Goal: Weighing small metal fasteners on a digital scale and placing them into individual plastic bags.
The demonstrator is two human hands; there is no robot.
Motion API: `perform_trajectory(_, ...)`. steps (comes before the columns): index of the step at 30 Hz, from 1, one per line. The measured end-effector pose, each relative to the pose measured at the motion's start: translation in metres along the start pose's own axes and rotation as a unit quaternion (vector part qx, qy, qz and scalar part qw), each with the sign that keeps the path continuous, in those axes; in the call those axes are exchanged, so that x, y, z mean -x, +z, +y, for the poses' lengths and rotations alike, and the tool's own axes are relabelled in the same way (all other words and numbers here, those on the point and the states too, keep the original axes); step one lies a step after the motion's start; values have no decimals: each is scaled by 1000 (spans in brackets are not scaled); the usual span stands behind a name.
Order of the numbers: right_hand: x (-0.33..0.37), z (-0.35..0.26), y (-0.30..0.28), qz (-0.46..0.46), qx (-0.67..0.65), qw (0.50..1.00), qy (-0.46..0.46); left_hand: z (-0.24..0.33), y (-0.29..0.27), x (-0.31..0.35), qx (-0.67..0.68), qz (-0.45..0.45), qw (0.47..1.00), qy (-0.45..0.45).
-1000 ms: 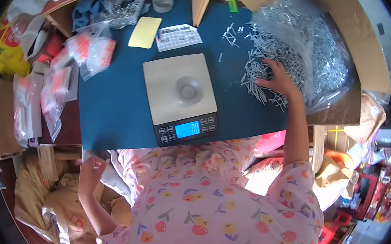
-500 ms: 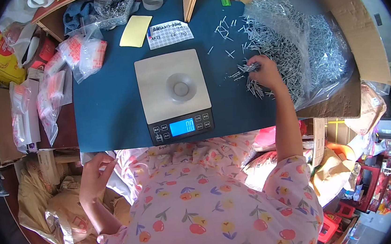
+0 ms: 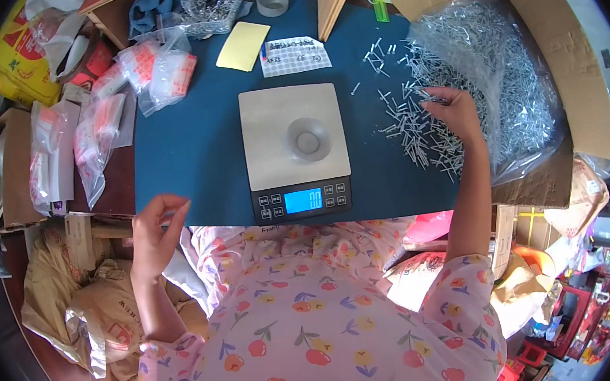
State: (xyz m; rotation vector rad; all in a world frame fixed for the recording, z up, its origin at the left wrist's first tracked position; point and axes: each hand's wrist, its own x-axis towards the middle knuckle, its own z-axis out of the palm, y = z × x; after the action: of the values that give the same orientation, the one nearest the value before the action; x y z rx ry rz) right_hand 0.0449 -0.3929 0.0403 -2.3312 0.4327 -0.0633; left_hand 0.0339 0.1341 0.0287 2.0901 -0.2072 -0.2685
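My right hand [image 3: 453,114] is over the right side of the table, its thumb and fingers apart and nothing visible between them. Under and beside it, thin silver nails or screws [image 3: 411,130] lie loose on the blue mat [image 3: 191,146]. They join a large heap [image 3: 521,103] in a clear plastic bag inside an open cardboard box [image 3: 571,55]. My left hand [image 3: 156,234] hovers at the table's near left edge, fingers loosely bent and apart, holding nothing. Between the hands sits a digital scale [image 3: 270,131] with a lit blue display and a small round dish [image 3: 308,142] on its plate.
Behind the scale lie a yellow paper pad [image 3: 243,46] and a white sheet of round stickers [image 3: 296,57]. Clear bags with red-and-white packets [image 3: 169,78] are at the left. A wooden shelf [image 3: 335,7] stands at the back, with a tape roll [image 3: 272,2] beneath it.
My right hand has let go of a clump of the silver pieces, which now lie spread wider on the mat. My left hand has risen to the table edge. The view has shifted slightly.
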Motion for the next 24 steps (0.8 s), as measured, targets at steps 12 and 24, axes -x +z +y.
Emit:
perform_trajectory(12, 36, -142, 115, -262, 8, 920, -290, -39, 13, -126, -176, 150, 939, 253)
perform_trajectory(24, 65, -109, 50, -73, -13, 981, -179, -51, -14, -175, -256, 230, 930, 126)
